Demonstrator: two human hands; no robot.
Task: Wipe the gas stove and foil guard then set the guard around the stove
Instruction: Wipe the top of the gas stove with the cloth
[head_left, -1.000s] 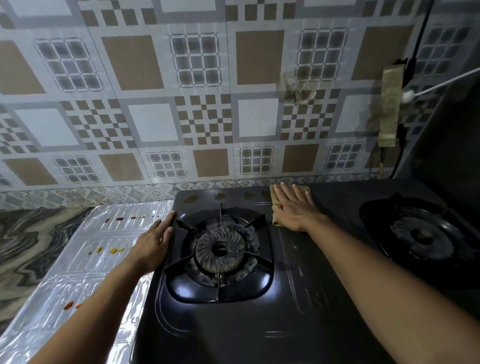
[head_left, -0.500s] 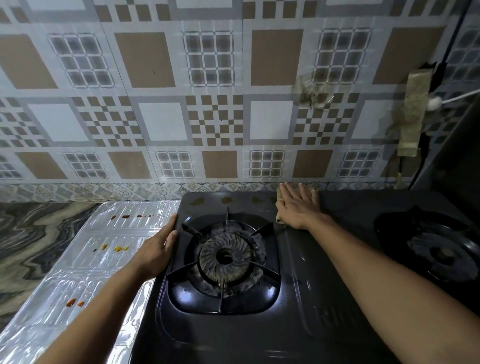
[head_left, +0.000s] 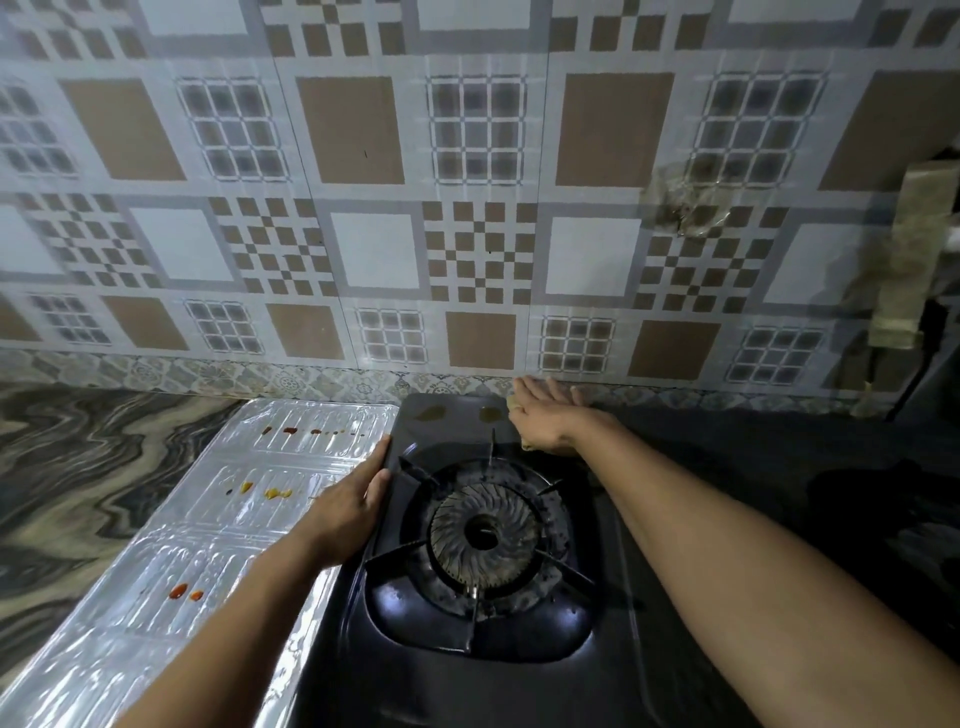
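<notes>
Black two-burner gas stove looks only part-wiped: right hand flat, pressing a tan cloth at the back edge, brown smears beside it. Left hand rests open on the left rim. Crinkly silver foil guard lies flat on the bench alongside, sauce-spotted, not set up yet.

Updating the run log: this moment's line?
right hand presses cloth on stove | left hand on stove edge | foil guard flat, stained

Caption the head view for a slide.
Right hand presses a cloth on the stove; left hand rests on its rim beside the stained foil guard.
</notes>
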